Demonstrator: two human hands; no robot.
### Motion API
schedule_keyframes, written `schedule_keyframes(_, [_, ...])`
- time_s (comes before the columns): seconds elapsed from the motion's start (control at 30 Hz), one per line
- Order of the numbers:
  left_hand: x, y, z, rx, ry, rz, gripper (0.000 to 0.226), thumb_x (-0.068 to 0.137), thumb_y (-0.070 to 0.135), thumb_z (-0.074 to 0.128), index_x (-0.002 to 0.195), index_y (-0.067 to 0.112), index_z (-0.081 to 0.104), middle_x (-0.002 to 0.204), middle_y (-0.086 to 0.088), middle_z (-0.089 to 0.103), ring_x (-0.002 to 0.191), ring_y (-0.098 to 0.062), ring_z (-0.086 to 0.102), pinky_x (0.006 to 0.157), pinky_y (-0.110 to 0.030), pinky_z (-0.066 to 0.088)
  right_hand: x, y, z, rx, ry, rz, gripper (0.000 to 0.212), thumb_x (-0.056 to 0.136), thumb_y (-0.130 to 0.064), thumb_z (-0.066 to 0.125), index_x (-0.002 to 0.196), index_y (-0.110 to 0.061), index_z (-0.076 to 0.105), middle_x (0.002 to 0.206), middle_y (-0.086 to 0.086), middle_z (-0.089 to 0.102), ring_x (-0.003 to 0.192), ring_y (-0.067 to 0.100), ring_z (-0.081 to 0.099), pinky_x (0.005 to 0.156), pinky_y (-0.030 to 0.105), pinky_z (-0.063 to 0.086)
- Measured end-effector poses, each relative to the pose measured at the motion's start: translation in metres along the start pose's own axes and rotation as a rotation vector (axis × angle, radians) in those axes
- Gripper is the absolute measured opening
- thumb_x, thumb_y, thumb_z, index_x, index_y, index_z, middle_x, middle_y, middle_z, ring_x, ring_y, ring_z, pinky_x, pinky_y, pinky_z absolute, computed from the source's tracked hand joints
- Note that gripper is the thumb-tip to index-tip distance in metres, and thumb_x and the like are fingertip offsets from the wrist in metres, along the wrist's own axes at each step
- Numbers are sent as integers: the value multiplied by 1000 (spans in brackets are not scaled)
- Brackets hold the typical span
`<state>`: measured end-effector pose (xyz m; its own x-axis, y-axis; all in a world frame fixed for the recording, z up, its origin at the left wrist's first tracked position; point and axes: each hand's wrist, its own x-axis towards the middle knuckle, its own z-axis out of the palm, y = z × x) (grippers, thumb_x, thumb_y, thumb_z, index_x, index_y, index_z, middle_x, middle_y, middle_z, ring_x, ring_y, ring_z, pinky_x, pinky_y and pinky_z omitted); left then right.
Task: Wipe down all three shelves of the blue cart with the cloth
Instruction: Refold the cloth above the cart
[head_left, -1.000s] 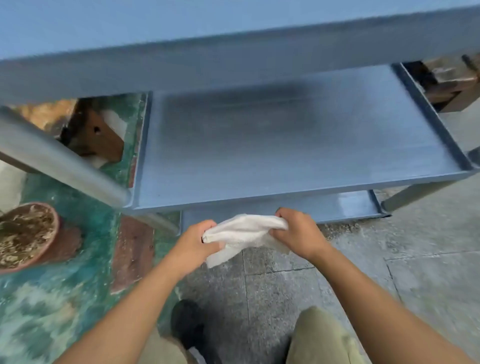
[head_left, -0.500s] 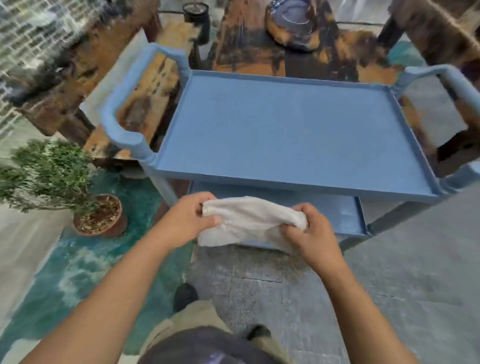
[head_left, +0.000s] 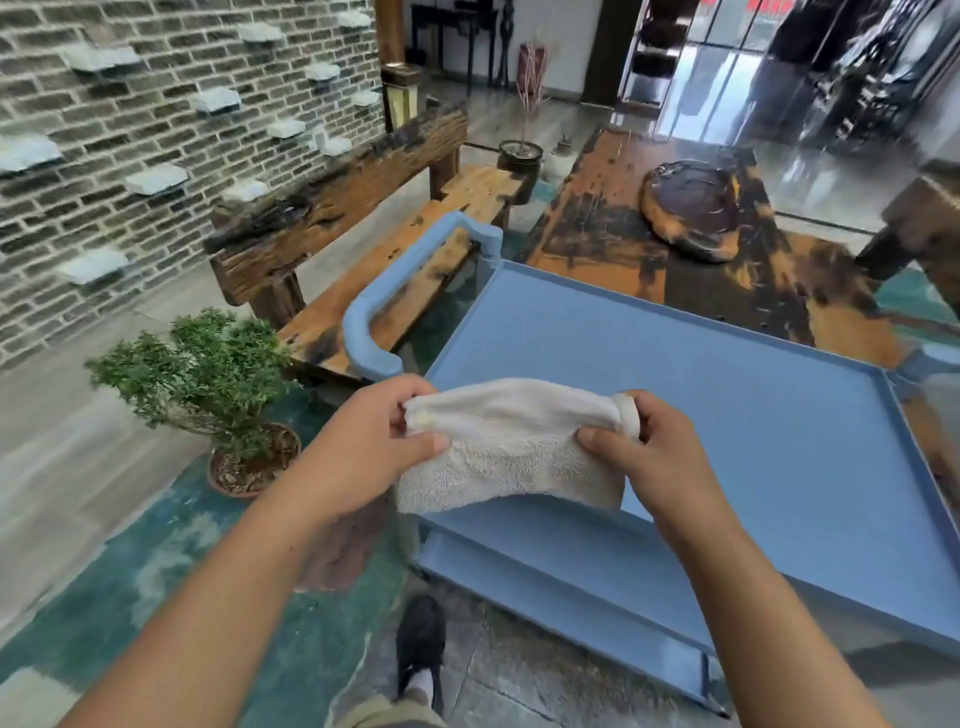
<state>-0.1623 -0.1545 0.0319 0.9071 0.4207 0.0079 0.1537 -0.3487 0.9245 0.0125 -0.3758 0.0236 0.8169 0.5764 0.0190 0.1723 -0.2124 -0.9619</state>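
The blue cart fills the right half of the head view; its bare top shelf lies in front of me, and the edges of two lower shelves show beneath it. A white terry cloth hangs stretched between my hands above the near left corner of the top shelf. My left hand pinches the cloth's left end and my right hand grips its right end. The cloth is off the shelf surface.
The cart's blue handle curves up at the left end. A potted bonsai stands on the floor to the left. A wooden bench and a long dark wooden table lie behind the cart. My shoe is below.
My view has risen from the lower shelves to above the top shelf. Both hands kept hold of the cloth and lifted it, spreading it wider over the top shelf's near corner.
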Motion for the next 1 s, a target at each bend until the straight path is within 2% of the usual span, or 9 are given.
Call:
schedule_keyframes(0.13, [29, -24, -41, -19, 67, -20, 27, 82, 20, 74, 103, 35, 66, 101, 1, 73, 91, -22, 71, 84, -52, 56, 71, -17, 42, -59, -88, -44, 24, 69, -26, 77, 87, -14, 66, 81, 6, 68, 73, 14, 61, 69, 37, 48])
schedule_keyframes(0.3, [80, -62, -86, 16, 163, -81, 17, 77, 31, 73, 93, 30, 68, 94, -10, 72, 87, -35, 68, 82, -62, 52, 163, -23, 96, -210, -184, -73, 16, 80, -15, 79, 85, -13, 64, 76, -1, 64, 68, 9, 56, 66, 33, 46])
schedule_keyframes(0.37, [102, -79, -99, 20, 188, -135, 20, 74, 34, 72, 89, 22, 67, 92, -19, 69, 83, -40, 66, 77, -58, 52, 198, -24, 116, -271, -224, -75, 16, 80, -16, 78, 84, -15, 63, 77, -1, 63, 71, 12, 56, 66, 34, 46])
schedule_keyframes(0.43, [117, -97, -108, 32, 198, -188, 27, 74, 37, 71, 86, 13, 64, 86, -22, 65, 68, -27, 61, 63, -42, 46, 227, -23, 134, -322, -262, -88, 15, 80, -17, 78, 85, -17, 63, 79, -5, 63, 74, 13, 58, 68, 34, 47])
schedule_keyframes(0.5, [132, -116, -115, 56, 200, -253, 27, 77, 35, 70, 81, 10, 60, 79, -16, 61, 61, -11, 52, 59, -33, 36, 255, -21, 155, -383, -300, -96, 16, 80, -19, 78, 90, -17, 65, 86, -3, 65, 81, 17, 60, 70, 36, 49])
schedule_keyframes(0.6, [152, -140, -123, 70, 189, -354, 22, 83, 26, 70, 78, 9, 57, 74, -7, 58, 57, -8, 49, 57, -31, 33, 290, -19, 183, -462, -353, -84, 21, 81, -20, 78, 97, -12, 66, 95, 6, 68, 91, 25, 62, 75, 42, 52])
schedule_keyframes(0.7, [166, -154, -132, 66, 183, -407, 21, 84, 23, 70, 80, 6, 58, 79, -11, 61, 61, -11, 53, 58, -31, 36, 317, -18, 207, -456, -384, -65, 20, 81, -19, 77, 96, -10, 67, 97, 10, 69, 92, 28, 63, 80, 49, 53])
schedule_keyframes(0.87, [180, -168, -147, -126, 192, -387, 16, 84, 31, 73, 81, 18, 64, 81, -5, 67, 69, -13, 63, 62, -34, 43, 352, -18, 238, -369, -326, -54, 13, 83, -24, 76, 89, -18, 66, 89, 3, 67, 77, 12, 58, 71, 41, 52])
schedule_keyframes(1.0, [186, -174, -149, -414, 265, -422, 14, 82, 33, 72, 93, 24, 69, 97, -5, 74, 92, -25, 71, 78, -48, 54, 366, -17, 261, -404, -261, -92, 20, 84, -27, 71, 74, -27, 54, 71, -11, 54, 65, -2, 51, 57, 25, 36])
